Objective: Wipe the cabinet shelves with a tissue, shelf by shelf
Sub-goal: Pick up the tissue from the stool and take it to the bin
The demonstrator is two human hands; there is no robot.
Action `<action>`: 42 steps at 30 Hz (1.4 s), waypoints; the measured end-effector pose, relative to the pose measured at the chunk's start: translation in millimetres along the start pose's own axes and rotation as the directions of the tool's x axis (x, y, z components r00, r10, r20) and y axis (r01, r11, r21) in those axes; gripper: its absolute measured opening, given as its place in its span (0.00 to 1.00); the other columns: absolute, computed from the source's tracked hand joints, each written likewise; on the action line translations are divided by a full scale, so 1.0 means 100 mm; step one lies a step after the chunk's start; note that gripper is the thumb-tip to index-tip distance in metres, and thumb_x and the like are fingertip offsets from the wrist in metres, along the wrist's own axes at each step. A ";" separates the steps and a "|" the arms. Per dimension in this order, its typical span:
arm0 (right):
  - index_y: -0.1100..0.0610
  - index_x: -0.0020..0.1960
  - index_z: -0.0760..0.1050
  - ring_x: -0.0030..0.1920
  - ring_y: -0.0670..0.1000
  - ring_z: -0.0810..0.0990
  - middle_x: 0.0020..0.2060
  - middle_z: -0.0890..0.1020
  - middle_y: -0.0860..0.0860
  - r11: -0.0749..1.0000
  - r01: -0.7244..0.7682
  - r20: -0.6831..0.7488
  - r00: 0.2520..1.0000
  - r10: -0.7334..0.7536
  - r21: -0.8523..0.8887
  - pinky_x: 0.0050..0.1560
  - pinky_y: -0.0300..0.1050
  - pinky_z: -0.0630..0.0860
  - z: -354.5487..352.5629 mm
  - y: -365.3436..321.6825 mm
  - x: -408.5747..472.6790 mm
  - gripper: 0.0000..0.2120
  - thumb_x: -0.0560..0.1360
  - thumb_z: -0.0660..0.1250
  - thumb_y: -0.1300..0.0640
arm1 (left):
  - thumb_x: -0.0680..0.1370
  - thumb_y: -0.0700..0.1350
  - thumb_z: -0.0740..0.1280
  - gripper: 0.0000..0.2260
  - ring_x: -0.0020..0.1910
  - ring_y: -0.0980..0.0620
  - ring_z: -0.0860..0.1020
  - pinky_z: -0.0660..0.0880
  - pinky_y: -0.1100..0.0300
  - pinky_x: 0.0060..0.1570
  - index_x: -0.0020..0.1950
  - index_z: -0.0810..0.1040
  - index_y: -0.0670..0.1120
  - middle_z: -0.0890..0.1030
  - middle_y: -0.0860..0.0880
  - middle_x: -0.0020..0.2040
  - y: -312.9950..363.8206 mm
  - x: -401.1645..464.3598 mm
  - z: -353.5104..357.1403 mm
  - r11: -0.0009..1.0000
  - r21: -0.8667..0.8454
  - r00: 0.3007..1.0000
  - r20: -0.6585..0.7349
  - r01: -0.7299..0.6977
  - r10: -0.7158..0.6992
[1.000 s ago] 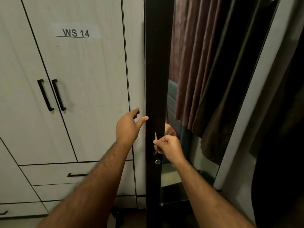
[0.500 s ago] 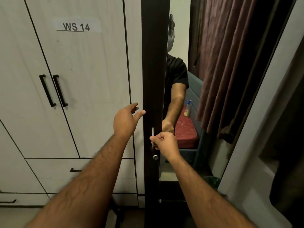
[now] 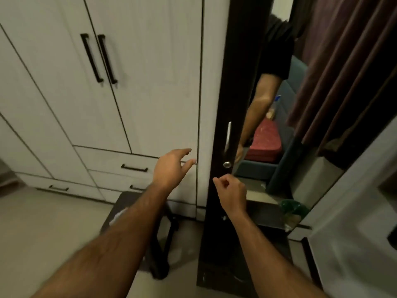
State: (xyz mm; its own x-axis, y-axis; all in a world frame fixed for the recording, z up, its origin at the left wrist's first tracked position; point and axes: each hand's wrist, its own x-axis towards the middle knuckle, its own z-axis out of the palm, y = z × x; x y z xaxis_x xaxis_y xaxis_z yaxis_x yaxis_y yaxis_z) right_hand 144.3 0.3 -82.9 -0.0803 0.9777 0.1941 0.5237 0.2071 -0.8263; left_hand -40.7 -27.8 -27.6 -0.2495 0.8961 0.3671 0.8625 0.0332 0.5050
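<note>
1. Nearest, two bare forearms reach forward from the bottom edge, over a pale floor [image 3: 43,233].
2. A dark stool [image 3: 159,237] stands on the floor between the arms, partly hidden by the left forearm; something pale lies on its seat, too blurred to name.
3. The right hand [image 3: 231,192] is raised in front of the dark cabinet door [image 3: 219,125], just below the round lock [image 3: 227,164]. Its fingers [image 3: 223,181] are curled in toward the palm and hold nothing; it is not on the handle.
4. The left hand [image 3: 171,168] is a little farther and to the left, in front of the white wardrobe [image 3: 150,72]. Its fingers [image 3: 182,152] are straight and spread wide with the thumb out, holding nothing; whether the tips touch the white panel cannot be told.
5. No tissue shows in either hand, and the cabinet shelves are hidden behind the dark door.
6. A silver handle [image 3: 228,136] runs upright on the dark door, above the lock.
7. Right of the handle, a mirror [image 3: 279,190] on the door reflects an arm, a black sleeve, a red cushion [image 3: 266,138] and a blue seat.
8. Farther left, the white wardrobe has two black upright handles [image 3: 100,59] on its doors and drawers below with short black pulls.
9. At the far right hang dark brown curtains [image 3: 343,72].
</note>
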 end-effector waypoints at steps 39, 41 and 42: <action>0.51 0.75 0.64 0.68 0.56 0.71 0.69 0.68 0.56 0.923 0.110 0.714 0.670 0.205 -0.368 0.67 0.47 0.72 6.41 1.33 -0.01 0.30 0.76 0.68 0.63 | 0.78 0.41 0.65 0.19 0.55 0.39 0.77 0.75 0.49 0.53 0.69 0.72 0.48 0.74 0.39 0.62 -5.88 -1.12 1.97 0.747 0.171 0.650 0.393 0.643 -0.650; 0.52 0.74 0.65 0.68 0.55 0.72 0.68 0.69 0.56 0.918 0.155 0.720 0.672 0.173 -0.366 0.67 0.45 0.71 6.53 1.38 -0.03 0.28 0.76 0.68 0.63 | 0.79 0.42 0.63 0.17 0.54 0.40 0.77 0.73 0.52 0.51 0.68 0.73 0.48 0.76 0.40 0.60 -5.95 -1.11 2.08 0.758 0.186 0.660 0.392 0.625 -0.640; 0.53 0.74 0.66 0.67 0.55 0.72 0.68 0.70 0.56 0.913 0.171 0.720 0.674 0.166 -0.370 0.66 0.43 0.70 6.57 1.40 -0.06 0.27 0.76 0.67 0.63 | 0.79 0.43 0.62 0.15 0.53 0.41 0.78 0.72 0.54 0.49 0.66 0.74 0.47 0.77 0.40 0.58 -5.99 -1.11 2.11 0.763 0.189 0.665 0.392 0.618 -0.636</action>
State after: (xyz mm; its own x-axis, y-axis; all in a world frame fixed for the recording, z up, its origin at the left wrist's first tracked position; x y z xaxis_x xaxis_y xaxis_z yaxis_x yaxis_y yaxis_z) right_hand -338.9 46.7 -546.7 -0.5783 0.7183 -0.3868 0.7781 0.3431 -0.5261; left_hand -436.1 -53.8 -535.7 -0.5416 0.7483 -0.3831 0.5869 0.6629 0.4649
